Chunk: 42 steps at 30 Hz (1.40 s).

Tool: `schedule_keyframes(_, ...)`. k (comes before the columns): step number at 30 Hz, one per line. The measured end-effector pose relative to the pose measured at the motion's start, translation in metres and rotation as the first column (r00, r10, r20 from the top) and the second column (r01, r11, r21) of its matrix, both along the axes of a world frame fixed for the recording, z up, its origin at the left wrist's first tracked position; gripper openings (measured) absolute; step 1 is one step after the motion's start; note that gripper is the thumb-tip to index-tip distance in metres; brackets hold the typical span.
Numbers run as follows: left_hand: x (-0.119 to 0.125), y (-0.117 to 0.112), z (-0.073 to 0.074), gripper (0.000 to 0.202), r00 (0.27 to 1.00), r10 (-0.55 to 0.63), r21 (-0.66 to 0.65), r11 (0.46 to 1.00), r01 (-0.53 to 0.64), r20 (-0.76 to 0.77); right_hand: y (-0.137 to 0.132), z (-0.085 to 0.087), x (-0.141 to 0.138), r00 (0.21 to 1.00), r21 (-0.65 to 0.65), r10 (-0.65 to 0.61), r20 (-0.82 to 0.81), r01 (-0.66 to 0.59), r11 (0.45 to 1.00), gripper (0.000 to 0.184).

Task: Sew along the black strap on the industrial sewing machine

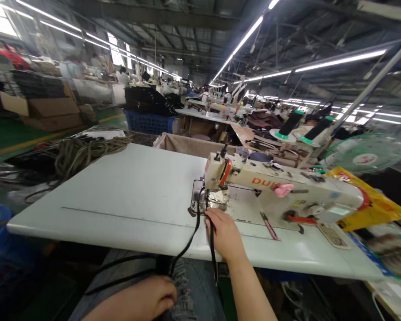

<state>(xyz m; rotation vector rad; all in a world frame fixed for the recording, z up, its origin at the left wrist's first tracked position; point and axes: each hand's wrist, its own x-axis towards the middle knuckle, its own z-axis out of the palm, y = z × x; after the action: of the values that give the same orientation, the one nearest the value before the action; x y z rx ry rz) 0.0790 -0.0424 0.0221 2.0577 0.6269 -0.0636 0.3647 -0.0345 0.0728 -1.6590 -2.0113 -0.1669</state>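
My right hand [225, 234] rests at the front of the sewing machine [284, 187], just before its presser foot. Its fingers are closed on a narrow black strap [212, 245] that hangs over the table edge. Another length of the strap loops down to the left from the needle area into my lap. Low over my jeans, my left hand [150, 296] is curled near more lengths of black strap; whatever lies inside its fingers is hidden. A pink-handled thread snipper [270, 226] lies on the machine bed to the right of my right hand.
The pale table [130, 191] extends left. Olive cords [87, 154] are heaped beyond its left edge. A blue basket [0, 249] stands at the near left, a green fan [364, 154] and yellow bag [370, 200] at the right. Thread cones [290, 122] stand behind the machine.
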Motion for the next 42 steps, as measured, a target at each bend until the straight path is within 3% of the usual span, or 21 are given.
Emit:
schedule_keyframes(4,-0.010,0.012,-0.007,0.024,0.977,0.211,0.021,0.977,-0.211,0.003,0.000,0.000,0.000,1.000,0.033,0.001,0.003,-0.001,0.999,0.028)
schedule_keyframes(7,-0.014,0.019,-0.020,0.032,0.882,0.470,0.046,0.883,-0.468,-0.033,-0.001,0.000,0.000,1.000,0.039,0.006,-0.001,-0.006,0.999,0.030)
schedule_keyframes(9,-0.014,0.019,-0.022,0.049,0.847,0.531,-0.001,0.847,-0.531,0.004,-0.001,0.000,0.000,1.000,0.030,0.008,0.001,-0.008,1.000,0.034)
schedule_keyframes(11,-0.011,0.017,-0.017,0.055,0.876,0.473,-0.093,0.880,-0.466,0.091,-0.001,0.000,0.001,1.000,0.022,0.006,0.006,-0.006,1.000,0.040)
schedule_keyframes(15,-0.007,0.009,0.004,0.045,0.906,0.354,-0.284,0.916,-0.284,0.234,-0.001,0.000,0.001,1.000,0.007,0.007,0.001,-0.007,1.000,0.046)
schedule_keyframes(20,-0.020,-0.003,0.011,0.043,0.895,0.403,-0.374,0.873,-0.314,0.189,0.000,0.002,0.000,1.000,-0.003,0.017,-0.005,-0.017,1.000,0.033)
schedule_keyframes(24,-0.032,-0.009,-0.001,0.039,0.919,0.369,-0.296,0.901,-0.317,0.140,0.000,0.008,-0.001,0.999,-0.012,0.046,0.009,-0.046,0.999,0.032)
schedule_keyframes(29,-0.035,-0.006,-0.023,0.036,0.962,0.271,0.020,0.962,-0.272,0.029,-0.001,0.014,-0.002,0.997,0.001,0.072,0.010,-0.072,0.997,0.031)
schedule_keyframes(34,-0.030,-0.001,-0.034,0.027,0.972,0.227,0.264,0.943,-0.203,-0.061,-0.002,0.014,-0.004,0.998,0.026,0.067,0.001,-0.067,0.997,0.026)
schedule_keyframes(36,-0.028,0.002,-0.036,0.028,0.970,0.230,0.275,0.940,-0.200,-0.078,-0.003,0.015,-0.004,0.998,0.028,0.067,0.001,-0.067,0.997,0.026)
schedule_keyframes(39,-0.022,0.003,-0.041,0.022,0.966,0.255,0.161,0.956,-0.245,-0.044,-0.005,0.016,-0.004,0.997,0.031,0.072,-0.005,-0.071,0.997,0.027)
schedule_keyframes(42,-0.013,0.003,-0.042,0.053,0.933,0.359,-0.003,0.933,-0.359,0.009,-0.006,0.018,-0.004,0.996,0.034,0.085,-0.028,-0.084,0.996,0.028)
